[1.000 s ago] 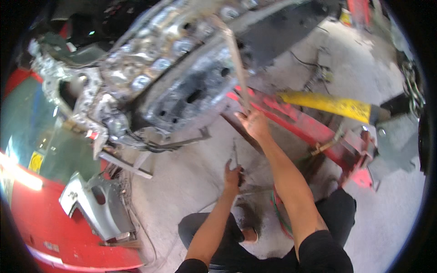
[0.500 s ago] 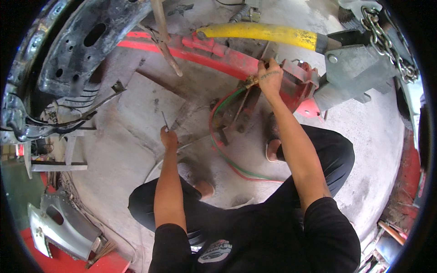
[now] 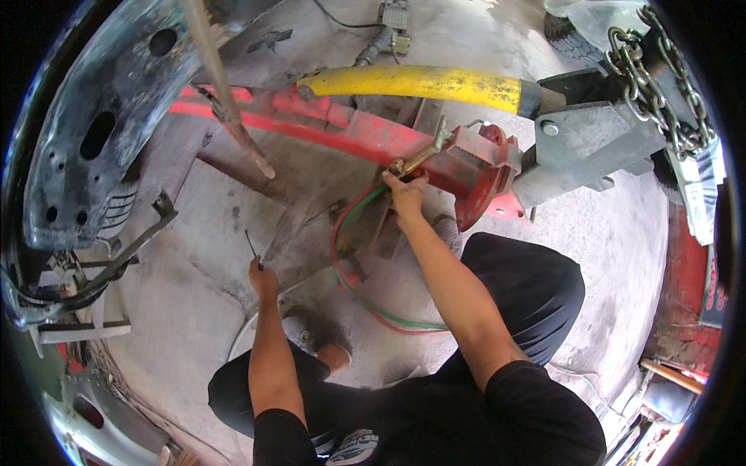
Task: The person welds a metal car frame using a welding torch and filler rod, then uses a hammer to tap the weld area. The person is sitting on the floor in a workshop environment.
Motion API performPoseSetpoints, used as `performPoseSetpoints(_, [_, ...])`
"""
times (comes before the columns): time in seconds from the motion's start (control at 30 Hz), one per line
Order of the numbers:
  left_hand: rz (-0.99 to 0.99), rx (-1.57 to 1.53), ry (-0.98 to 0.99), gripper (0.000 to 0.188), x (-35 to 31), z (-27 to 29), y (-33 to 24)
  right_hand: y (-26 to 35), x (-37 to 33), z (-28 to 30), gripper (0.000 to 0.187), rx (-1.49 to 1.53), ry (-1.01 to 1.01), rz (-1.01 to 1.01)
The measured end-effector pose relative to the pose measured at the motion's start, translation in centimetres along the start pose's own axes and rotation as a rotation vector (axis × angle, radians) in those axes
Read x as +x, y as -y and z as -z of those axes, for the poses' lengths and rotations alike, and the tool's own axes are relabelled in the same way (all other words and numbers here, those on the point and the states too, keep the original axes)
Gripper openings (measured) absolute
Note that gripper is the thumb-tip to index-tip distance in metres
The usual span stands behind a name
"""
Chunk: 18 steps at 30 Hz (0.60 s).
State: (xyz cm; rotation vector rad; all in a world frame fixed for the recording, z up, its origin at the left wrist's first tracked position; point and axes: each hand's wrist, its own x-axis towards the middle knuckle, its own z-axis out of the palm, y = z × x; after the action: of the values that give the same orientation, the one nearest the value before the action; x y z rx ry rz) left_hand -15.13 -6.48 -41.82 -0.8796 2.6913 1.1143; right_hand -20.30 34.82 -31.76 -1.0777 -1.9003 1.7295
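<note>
My right hand (image 3: pixel 406 196) grips the valve end of a brass-coloured gas torch (image 3: pixel 422 158). The torch's tip points up and to the right, in front of the red beam (image 3: pixel 342 124). From the hand, a green hose (image 3: pixel 364 200) and a red hose (image 3: pixel 336 247) curve down to the floor and then right. Lower left, over the bare concrete, my left hand (image 3: pixel 263 279) is closed around a thin, dark rod (image 3: pixel 250 244) that sticks up from the fist. The rod's exact kind is too small to tell.
A yellow curved arm (image 3: pixel 420 81) runs above the red beam to a grey steel bracket (image 3: pixel 590 128) with a hanging chain (image 3: pixel 645 74). On the left stands a bare metal vehicle part (image 3: pixel 93 140) with oval holes. A brown bar (image 3: pixel 225 101) slants down near the beam's left end.
My right hand has drawn back from the beam toward me and left, and the torch now shows clearly in it. The view has shifted; my left hand still holds the rod.
</note>
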Motion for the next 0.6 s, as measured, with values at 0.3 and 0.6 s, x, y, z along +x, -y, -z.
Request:
performPoseSetpoints(0.3, [-0.218,0.093,-0.054,0.052,1.1,-0.3,0.5,-3.7,1.9,0.4,0.076,0.090,0.142,0.178])
performPoseSetpoints(0.6, [-0.223,0.355,0.051,0.034,-4.3,-2.5,-5.1,5.2,-6.6,4.6,0.056,0.493,0.458,0.066])
